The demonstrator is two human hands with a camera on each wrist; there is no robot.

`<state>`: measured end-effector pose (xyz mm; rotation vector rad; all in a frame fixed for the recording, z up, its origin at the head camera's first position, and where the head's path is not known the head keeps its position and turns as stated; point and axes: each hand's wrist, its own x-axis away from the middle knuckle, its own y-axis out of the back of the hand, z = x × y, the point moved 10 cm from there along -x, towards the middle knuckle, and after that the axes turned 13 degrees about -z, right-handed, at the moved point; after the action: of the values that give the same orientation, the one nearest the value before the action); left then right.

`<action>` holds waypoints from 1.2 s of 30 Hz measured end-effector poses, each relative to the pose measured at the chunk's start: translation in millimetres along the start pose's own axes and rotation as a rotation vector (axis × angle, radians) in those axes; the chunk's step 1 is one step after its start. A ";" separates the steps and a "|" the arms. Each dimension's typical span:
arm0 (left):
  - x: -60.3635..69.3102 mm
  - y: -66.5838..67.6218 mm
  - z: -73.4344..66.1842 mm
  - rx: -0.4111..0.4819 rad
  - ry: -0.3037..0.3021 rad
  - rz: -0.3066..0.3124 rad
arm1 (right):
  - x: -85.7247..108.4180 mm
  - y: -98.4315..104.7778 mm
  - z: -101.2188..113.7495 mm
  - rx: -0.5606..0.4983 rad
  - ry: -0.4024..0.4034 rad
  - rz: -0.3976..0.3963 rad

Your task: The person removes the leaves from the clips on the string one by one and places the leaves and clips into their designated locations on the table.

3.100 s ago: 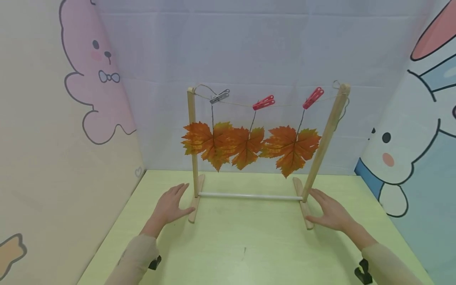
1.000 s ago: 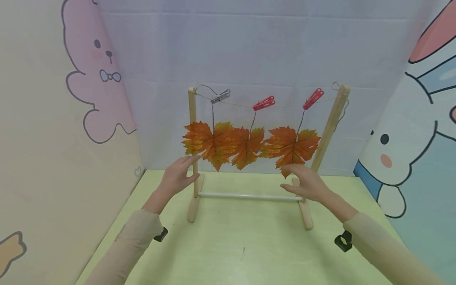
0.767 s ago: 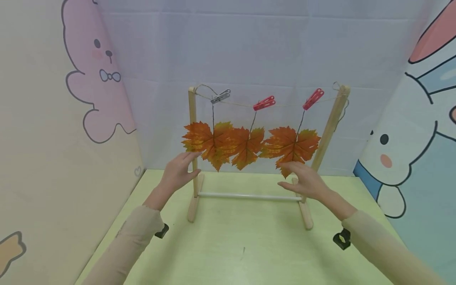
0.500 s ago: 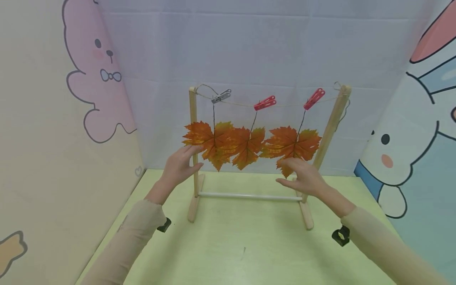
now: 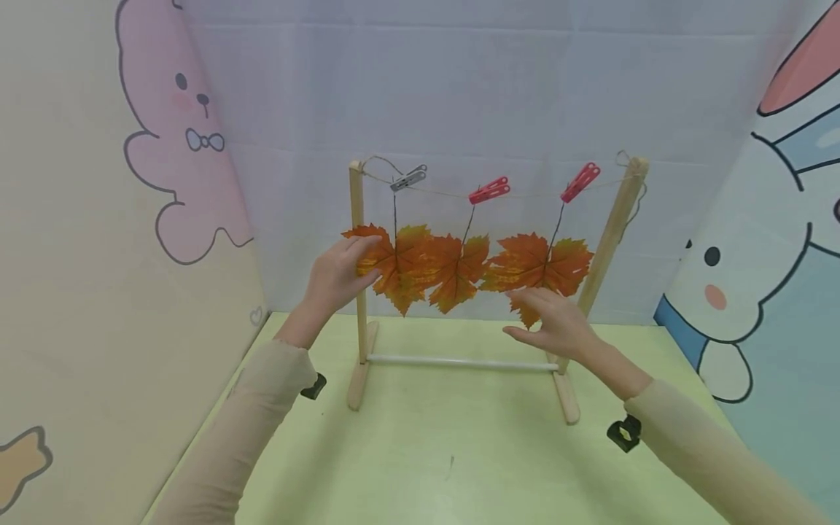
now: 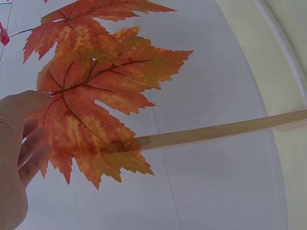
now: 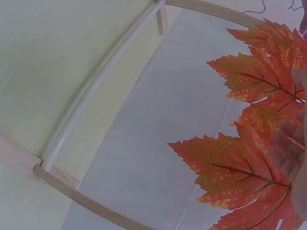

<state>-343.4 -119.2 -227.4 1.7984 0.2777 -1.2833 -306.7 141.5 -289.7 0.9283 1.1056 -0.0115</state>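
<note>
Three orange artificial maple leaves hang in a row by dark stems: a left leaf (image 5: 408, 271), a middle leaf (image 5: 453, 273) and a right leaf (image 5: 541, 266). A grey clothespin (image 5: 408, 178) and two red ones, the middle clothespin (image 5: 489, 190) and the right clothespin (image 5: 580, 182), clip them to a thin string. My left hand (image 5: 337, 275) is raised before the left leaf, thumb apart from the fingers and nothing gripped; whether it touches the leaf I cannot tell. My right hand (image 5: 558, 324), fingers loosely bent, is held before the right leaf's lower part and holds nothing.
The string is tied between a left wooden post (image 5: 361, 328) and a leaning right post (image 5: 610, 233). A white rod (image 5: 459, 361) joins their wooden feet. The stand rests on a pale yellow table (image 5: 420, 437), with a white cloth (image 5: 472, 87) behind and printed side panels.
From beside the stand's feet, both hands have risen toward the leaves. The left hand has climbed higher, to the left leaf; the right has moved inward and up. Leaves and clothespins look unchanged.
</note>
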 end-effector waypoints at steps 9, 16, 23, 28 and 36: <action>-21.6 -5.2 -3.7 0.027 0.078 0.033 | -2.1 -4.3 3.1 -0.032 0.035 -0.024; -27.2 -17.6 5.7 -0.004 0.265 0.198 | -6.8 -4.0 7.5 -0.028 0.083 -0.050; -39.1 -12.6 12.0 0.084 0.326 0.082 | -10.9 -3.9 9.6 -0.036 0.104 -0.065; -45.3 -14.0 14.4 0.136 0.368 0.022 | -15.3 -1.8 12.6 -0.045 0.129 -0.095; -48.6 -17.8 17.0 0.146 0.421 -0.022 | -28.6 4.6 19.8 -0.073 0.162 -0.126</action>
<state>-386.9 -107.3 -196.8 2.1899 0.4448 -0.9479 -303.7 119.6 -262.4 0.8039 1.3049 0.0005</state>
